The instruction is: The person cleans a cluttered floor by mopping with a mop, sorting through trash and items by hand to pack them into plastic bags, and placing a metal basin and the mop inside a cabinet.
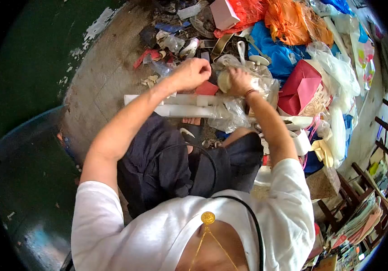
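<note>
My left hand hovers over the littered ground with its fingers curled inward. Whatever it may hold is hidden. Just to its right, my right hand is closed on a crumpled clear plastic bag, its fingertips partly smeared by motion. A pale, roundish thing sits against that hand's left side, its kind unclear. Below the hands lie a reddish flat piece and a long white tube-like piece. Another crinkled clear plastic sheet overlaps the tube's right end.
Mixed rubbish spreads ahead, with an orange plastic bag, a blue bag and a white box. At right stands a red paper bag. Beyond it are dark wooden slats. A dark green surface borders the left.
</note>
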{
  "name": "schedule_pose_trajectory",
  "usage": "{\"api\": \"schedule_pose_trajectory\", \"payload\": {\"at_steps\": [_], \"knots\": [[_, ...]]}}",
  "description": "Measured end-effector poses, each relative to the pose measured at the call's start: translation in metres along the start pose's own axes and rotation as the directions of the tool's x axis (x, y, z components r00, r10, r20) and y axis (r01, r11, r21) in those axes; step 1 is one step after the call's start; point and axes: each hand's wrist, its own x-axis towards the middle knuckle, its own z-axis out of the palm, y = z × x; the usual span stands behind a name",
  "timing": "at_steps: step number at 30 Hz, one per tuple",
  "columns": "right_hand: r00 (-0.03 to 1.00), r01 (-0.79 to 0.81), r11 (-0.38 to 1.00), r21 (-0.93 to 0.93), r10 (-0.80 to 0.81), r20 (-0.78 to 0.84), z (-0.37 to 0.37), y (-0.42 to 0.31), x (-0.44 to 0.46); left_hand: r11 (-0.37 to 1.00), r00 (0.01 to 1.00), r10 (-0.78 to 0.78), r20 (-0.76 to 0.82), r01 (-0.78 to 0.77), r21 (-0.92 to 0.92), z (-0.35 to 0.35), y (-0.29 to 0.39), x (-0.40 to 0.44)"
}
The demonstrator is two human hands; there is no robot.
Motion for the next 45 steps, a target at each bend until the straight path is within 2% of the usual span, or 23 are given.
{"api": "schedule_pose_trajectory", "payload": {"at_steps": [1,3,4,7,8,9,12,15,16,23,25,27,29,31,34,35,36,38,40,41,43,44,45], "knots": [[1.000,-0.022,0.969,0.248,0.025,-0.007,-0.016,0.014,0.001,1.000,1.000,0.015,-0.019,-0.014,0.027,-0.001,-0.010,-0.002],[0.998,-0.030,0.620,0.784,-0.022,0.056,-0.044,0.048,0.002,0.999,0.999,0.031,-0.033,-0.031,-0.017,-0.003,-0.029,-0.007],[0.999,0.041,0.670,0.741,-0.042,-0.017,-0.059,0.058,0.001,0.999,1.000,-0.007,-0.019,0.006,-0.042,-0.004,-0.034,-0.010],[0.995,0.095,0.417,0.904,-0.060,-0.077,-0.105,0.064,-0.014,0.920,0.959,-0.272,0.074,0.282,-0.271,0.001,-0.033,-0.017],[0.991,0.131,0.280,0.951,-0.072,-0.115,-0.122,0.061,-0.023,0.895,0.961,-0.266,0.081,0.277,-0.349,0.004,-0.032,-0.019],[0.990,0.132,0.151,0.980,-0.071,-0.123,-0.134,0.057,-0.030,0.865,0.963,-0.257,0.085,0.269,-0.423,0.006,-0.030,-0.019],[0.986,0.105,-0.145,0.984,-0.116,-0.122,-0.154,0.056,-0.044,0.937,0.982,-0.189,-0.013,0.177,-0.300,0.003,-0.019,-0.011],[0.982,0.098,-0.317,0.944,-0.125,-0.144,-0.152,0.060,-0.054,0.947,0.997,-0.042,-0.059,0.021,-0.320,0.001,-0.006,0.001],[0.986,0.123,-0.339,0.933,-0.066,-0.154,-0.147,0.061,-0.057,0.964,0.987,-0.158,-0.018,0.150,-0.221,0.002,-0.006,0.011],[0.984,0.121,-0.607,0.786,-0.033,-0.178,-0.117,0.069,-0.052,0.914,0.986,-0.125,0.114,0.159,-0.374,0.031,0.025,0.061],[0.987,0.111,-0.645,0.756,-0.015,-0.157,-0.120,0.059,-0.038,0.790,0.999,-0.043,0.017,0.044,-0.612,0.032,0.057,0.054],[0.975,0.131,-0.559,0.819,-0.077,-0.208,-0.137,0.044,-0.028,0.778,0.996,-0.076,-0.049,0.028,-0.627,0.033,0.053,0.064],[0.978,0.197,-0.301,0.933,-0.004,-0.207,-0.151,0.033,-0.013,0.725,0.942,-0.215,-0.258,-0.023,-0.689,0.030,0.027,0.080],[0.924,0.274,0.175,0.946,0.224,-0.309,-0.141,0.039,-0.011,0.739,0.868,-0.318,-0.381,-0.025,-0.673,0.027,0.006,0.075],[0.997,0.063,0.317,0.946,0.027,-0.076,-0.108,0.039,-0.023,0.771,0.777,-0.396,-0.489,-0.007,-0.637,0.019,-0.043,0.069],[0.996,0.009,0.383,0.924,-0.083,0.024,-0.069,0.042,-0.019,0.690,0.715,-0.534,-0.451,0.061,-0.721,0.020,-0.068,0.074],[0.984,0.162,0.521,0.838,-0.146,-0.100,-0.024,0.037,-0.027,0.593,0.639,-0.660,-0.395,0.120,-0.796,0.023,-0.085,0.075],[0.951,0.308,0.629,0.714,-0.233,-0.205,-0.001,0.015,-0.048,0.654,0.645,-0.613,-0.456,0.090,-0.751,0.026,-0.101,0.068],[0.962,-0.121,0.848,0.516,-0.029,0.272,-0.001,0.001,-0.051,0.716,0.650,-0.553,-0.521,0.051,-0.697,0.019,-0.094,0.056],[0.970,0.026,0.727,0.686,0.148,-0.195,0.043,0.016,-0.037,0.737,0.668,-0.492,-0.558,-0.021,-0.676,0.008,-0.065,0.038],[0.964,-0.177,0.546,0.819,0.263,0.032,0.034,0.054,-0.001,0.799,0.674,-0.384,-0.631,-0.100,-0.593,-0.010,-0.051,0.027],[0.958,-0.007,0.624,0.781,0.229,-0.174,0.016,0.062,0.013,0.798,0.674,-0.387,-0.630,-0.098,-0.595,-0.023,-0.054,0.029],[0.932,0.057,0.573,0.818,0.263,-0.249,-0.031,0.050,0.011,0.869,0.598,-0.209,-0.774,-0.249,-0.427,-0.038,-0.055,0.032]]}}
